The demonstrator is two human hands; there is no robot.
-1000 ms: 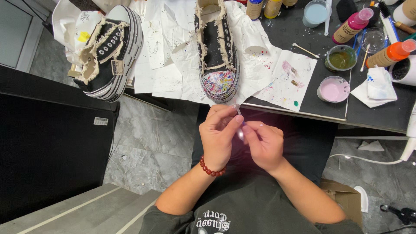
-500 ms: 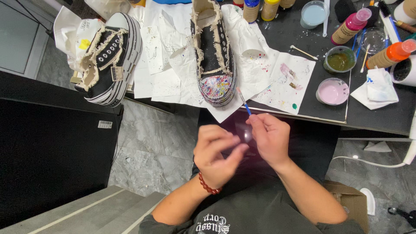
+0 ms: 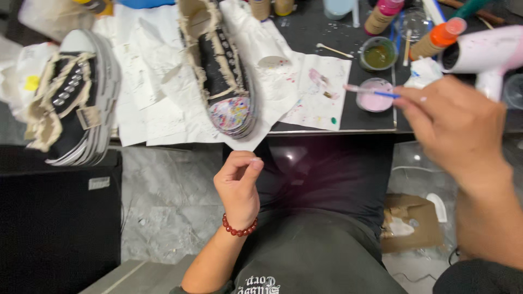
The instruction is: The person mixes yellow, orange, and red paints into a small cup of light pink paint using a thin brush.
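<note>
Since half a second ago, right hand (image 3: pixel 455 128) has swung up and rightward, pinching a thin blue brush (image 3: pixel 370 91) whose tip points left over the pink paint cup (image 3: pixel 375 97); left hand (image 3: pixel 238 182) hangs loosely curled, empty.

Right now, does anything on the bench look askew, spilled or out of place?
Yes. The left black shoe lies tipped on its side, overhanging the table edge. Paint smears mark the white paper, and the middle shoe's toe cap is multicoloured. The right hand holds a blue-handled brush; the left hand holds nothing visible.
</note>
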